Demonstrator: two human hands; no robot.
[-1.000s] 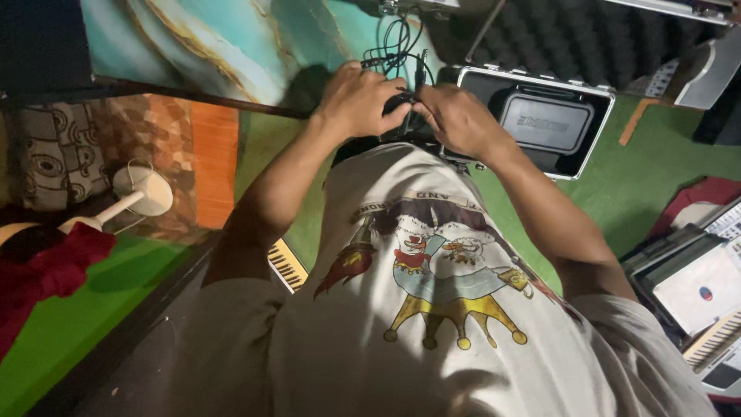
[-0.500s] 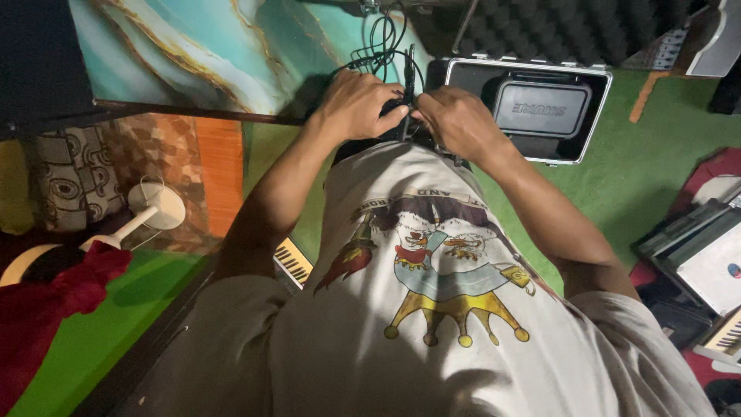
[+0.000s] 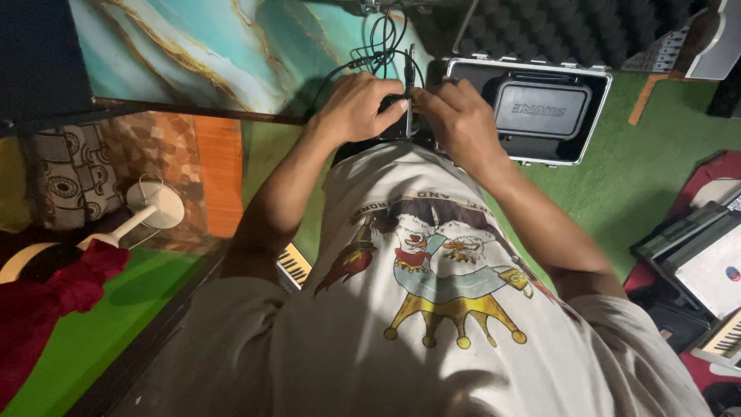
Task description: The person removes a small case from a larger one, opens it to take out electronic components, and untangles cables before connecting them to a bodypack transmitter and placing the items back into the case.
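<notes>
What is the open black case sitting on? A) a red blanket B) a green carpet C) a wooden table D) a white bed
B: the open black case with its metal rim lies flat on the green carpet, just beyond the right hand.

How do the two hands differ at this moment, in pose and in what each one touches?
The left hand lies flat and spread over a small black device, while the right hand is curled, its fingers pinched at a thin upright cable plug. The left hand sits nearer the tangle of black cables; the right hand sits beside the open black case. Both are bare and meet at the same device.
</notes>
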